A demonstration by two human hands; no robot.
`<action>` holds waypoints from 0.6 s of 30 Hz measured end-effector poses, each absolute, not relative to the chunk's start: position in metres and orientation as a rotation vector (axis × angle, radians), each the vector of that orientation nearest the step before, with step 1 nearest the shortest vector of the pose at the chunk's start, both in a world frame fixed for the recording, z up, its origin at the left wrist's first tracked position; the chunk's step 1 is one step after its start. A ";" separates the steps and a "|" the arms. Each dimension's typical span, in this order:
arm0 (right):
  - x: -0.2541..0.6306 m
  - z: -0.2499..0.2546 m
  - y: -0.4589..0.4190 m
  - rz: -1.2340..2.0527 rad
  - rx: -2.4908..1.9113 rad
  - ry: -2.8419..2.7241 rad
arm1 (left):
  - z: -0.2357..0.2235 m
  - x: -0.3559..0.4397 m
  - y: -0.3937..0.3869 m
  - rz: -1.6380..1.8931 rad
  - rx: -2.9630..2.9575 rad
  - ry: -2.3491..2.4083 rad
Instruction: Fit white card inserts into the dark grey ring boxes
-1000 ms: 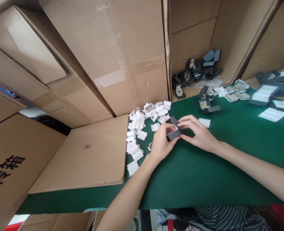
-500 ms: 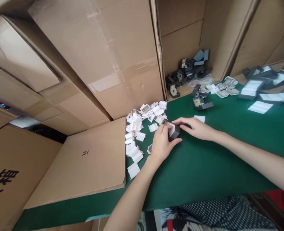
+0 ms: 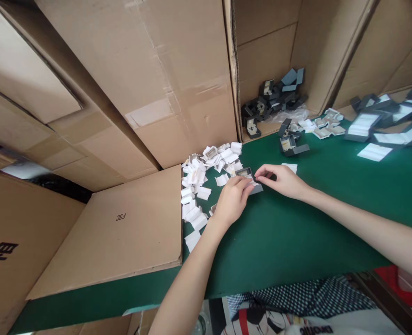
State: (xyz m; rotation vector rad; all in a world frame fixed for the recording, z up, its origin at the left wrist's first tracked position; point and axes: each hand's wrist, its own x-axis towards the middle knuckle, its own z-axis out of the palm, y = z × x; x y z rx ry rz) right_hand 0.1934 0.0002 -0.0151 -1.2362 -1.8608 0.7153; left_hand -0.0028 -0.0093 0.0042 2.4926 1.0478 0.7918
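A small dark grey jewelry box [image 3: 258,188] lies opened out on the green table, with a white folded liner [image 3: 250,177] over part of it. My left hand [image 3: 232,199] has its fingers closed over the near side of the box, hiding some of it. My right hand [image 3: 285,181] is at the right edge of the same box, thumb and forefinger brought together in a pinch. What sits between those fingertips is too small to make out. White folded liners [image 3: 194,177] are heaped just left of the box.
A flat cardboard sheet [image 3: 122,232] covers the table's left part. Tall cartons [image 3: 178,83] stand behind. Dark boxes [image 3: 275,100] are piled in an open carton, and an opened box [image 3: 289,145] stands before it. Larger grey boxes with white liners [image 3: 364,125] lie at right.
The dark box, tilted up between both hands before, now lies lower and opened out with its inside showing. My left fingers have moved over it; my right fingertips have come together.
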 end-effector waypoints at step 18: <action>0.192 -0.018 -0.010 0.011 -1.307 -2.224 | -0.012 0.002 -0.009 0.811 2.494 1.378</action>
